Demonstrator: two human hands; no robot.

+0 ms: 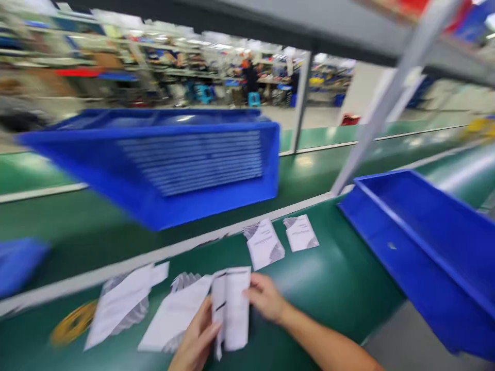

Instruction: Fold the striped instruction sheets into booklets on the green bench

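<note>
Over the green table [332, 273], as the head view shows, the paper [236, 309] is held tilted up, creased lengthwise, just right of a fanned pile [176, 314]. The right grip [266, 297] is pinched on its right edge; the left grip [195, 335] looks closed on the left edge. Whether the crease is being made or opened, I cannot tell. Either way, light, level pressure should serve best, with edges squared before any pressing, since thin layers probably slip. Keeping elbows off the pile and the two bundles [266, 246] beyond would spare them a knock.
</note>
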